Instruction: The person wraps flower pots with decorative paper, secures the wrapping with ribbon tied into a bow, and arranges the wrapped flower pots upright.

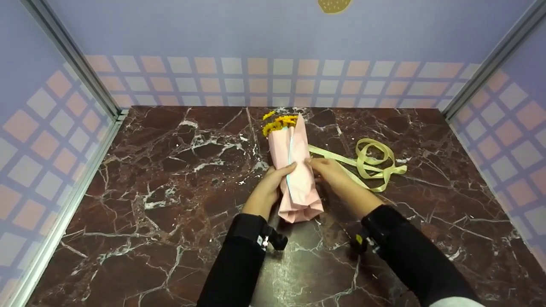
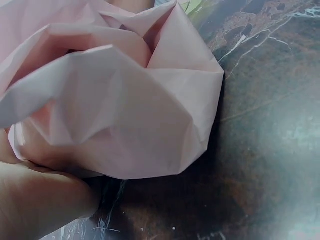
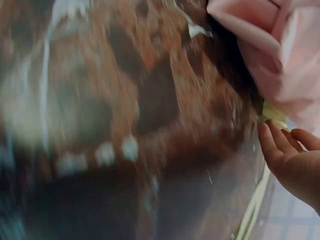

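A bouquet [image 1: 298,170] wrapped in pink paper lies slanted on the marble-patterned table, yellow flowers [image 1: 279,123] showing at its far end. My left hand [image 1: 271,185] grips it from the left side, thumb over the front of the wrap. In the left wrist view the gathered lower end of the pink paper [image 2: 125,110] hides most of that hand. At the bouquet's right edge, my right hand [image 1: 332,170] pinches a pale yellow ribbon [image 3: 275,114] close against the paper. One stretch of ribbon runs behind the wrap; the rest lies coiled to the right.
The loose ribbon loops [image 1: 375,164] spread over the table right of the bouquet. Checkered wall panels [image 1: 281,81] close off the back and both sides. A metal rail [image 1: 55,238] follows the left table edge.
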Motion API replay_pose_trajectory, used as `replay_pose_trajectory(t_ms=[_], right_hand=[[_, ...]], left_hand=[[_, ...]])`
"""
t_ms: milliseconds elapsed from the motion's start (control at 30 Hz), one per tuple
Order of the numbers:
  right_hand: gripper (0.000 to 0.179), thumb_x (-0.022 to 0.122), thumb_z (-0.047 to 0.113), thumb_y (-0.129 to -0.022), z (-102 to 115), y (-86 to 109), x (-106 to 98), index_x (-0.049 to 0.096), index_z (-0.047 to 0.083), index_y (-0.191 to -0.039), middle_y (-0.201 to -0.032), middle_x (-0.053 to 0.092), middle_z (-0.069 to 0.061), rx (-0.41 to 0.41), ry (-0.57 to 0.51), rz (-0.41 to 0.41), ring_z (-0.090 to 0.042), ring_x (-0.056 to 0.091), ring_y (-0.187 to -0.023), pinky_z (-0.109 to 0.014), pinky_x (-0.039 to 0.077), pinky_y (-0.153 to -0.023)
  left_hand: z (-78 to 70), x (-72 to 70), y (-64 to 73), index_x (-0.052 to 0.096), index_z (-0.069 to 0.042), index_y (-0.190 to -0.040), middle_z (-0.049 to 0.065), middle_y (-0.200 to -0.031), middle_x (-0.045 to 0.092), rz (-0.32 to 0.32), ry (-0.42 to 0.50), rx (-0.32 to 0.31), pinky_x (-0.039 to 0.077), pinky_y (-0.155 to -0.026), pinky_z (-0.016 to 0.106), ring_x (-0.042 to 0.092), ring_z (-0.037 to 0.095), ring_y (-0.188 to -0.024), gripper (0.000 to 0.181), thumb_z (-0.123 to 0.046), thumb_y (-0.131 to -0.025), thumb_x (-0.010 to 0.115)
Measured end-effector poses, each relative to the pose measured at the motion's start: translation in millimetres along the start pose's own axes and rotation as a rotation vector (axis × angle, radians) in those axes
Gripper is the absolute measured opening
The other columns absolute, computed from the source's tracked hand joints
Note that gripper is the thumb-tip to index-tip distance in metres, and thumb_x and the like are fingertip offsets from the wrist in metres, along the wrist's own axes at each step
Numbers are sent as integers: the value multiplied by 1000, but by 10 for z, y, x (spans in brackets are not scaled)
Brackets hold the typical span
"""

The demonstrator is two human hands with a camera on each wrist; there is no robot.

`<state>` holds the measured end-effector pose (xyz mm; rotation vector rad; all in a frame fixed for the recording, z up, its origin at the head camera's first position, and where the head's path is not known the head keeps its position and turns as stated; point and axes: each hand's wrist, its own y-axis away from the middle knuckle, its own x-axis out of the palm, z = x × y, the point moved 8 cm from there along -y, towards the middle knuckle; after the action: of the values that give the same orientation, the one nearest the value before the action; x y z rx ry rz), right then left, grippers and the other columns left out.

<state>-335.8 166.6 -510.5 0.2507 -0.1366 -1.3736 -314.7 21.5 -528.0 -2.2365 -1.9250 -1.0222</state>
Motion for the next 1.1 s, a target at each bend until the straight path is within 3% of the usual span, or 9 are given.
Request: replay_pose_trajectory(t_ms=[167,367,533,800,933,1000,1100], right_hand=[[51,63,26,-95,-71,-7,152,52,-13,-127,-94,65,-9,12,-61,35,-15,63,-80,-26,53,-71],[52,68,30,-91,-137,-13,180,55,-8,-124,-95,64,-9,56,-89,3,-17,62,-82,-27,52,-75],[51,72,30,-87,-148,-30,198,55,-6,-119,-93,63,-8,72,-98,-23,-16,61,-79,-26,52,-71],[54,74,23,-85,-94,-48,134,52,-6,-124,-99,64,-11,66,-160,-89,-18,63,-83,-27,53,-75],[52,73,21,-83,-143,-56,108,52,-6,-123,-99,64,-11,82,-179,-136,-18,63,-84,-28,53,-76],[51,72,20,-83,-185,-56,104,53,-6,-123,-98,64,-10,93,-183,-144,-18,63,-84,-28,53,-76],[49,71,19,-84,-249,-50,100,54,-6,-122,-97,64,-10,102,-187,-144,-18,62,-84,-28,53,-77]], left_hand=[[-10,20,-20,48,2,-128,9,-99,65,26,-12,6,50,-89,33,63,20,-89,42,-14,-93,65],[-7,52,-54,50,3,-127,6,-95,65,53,-33,14,51,-88,31,62,17,-86,37,-12,-96,60],[-33,50,-69,48,4,-129,8,-101,63,48,-10,21,48,-94,32,60,18,-91,38,-7,-94,59],[-98,122,-155,46,2,-133,10,-106,61,77,14,49,49,-93,31,60,19,-93,41,-9,-95,56],[-135,80,-168,43,3,-137,15,-123,56,77,-69,50,41,-103,33,55,24,-112,44,-21,-101,49],[-144,20,-168,40,3,-142,18,-136,50,51,-135,49,35,-108,36,48,27,-124,48,-25,-103,44],[-141,-86,-163,37,4,-145,21,-143,44,-10,-223,46,35,-109,40,43,32,-130,50,-25,-105,41]])
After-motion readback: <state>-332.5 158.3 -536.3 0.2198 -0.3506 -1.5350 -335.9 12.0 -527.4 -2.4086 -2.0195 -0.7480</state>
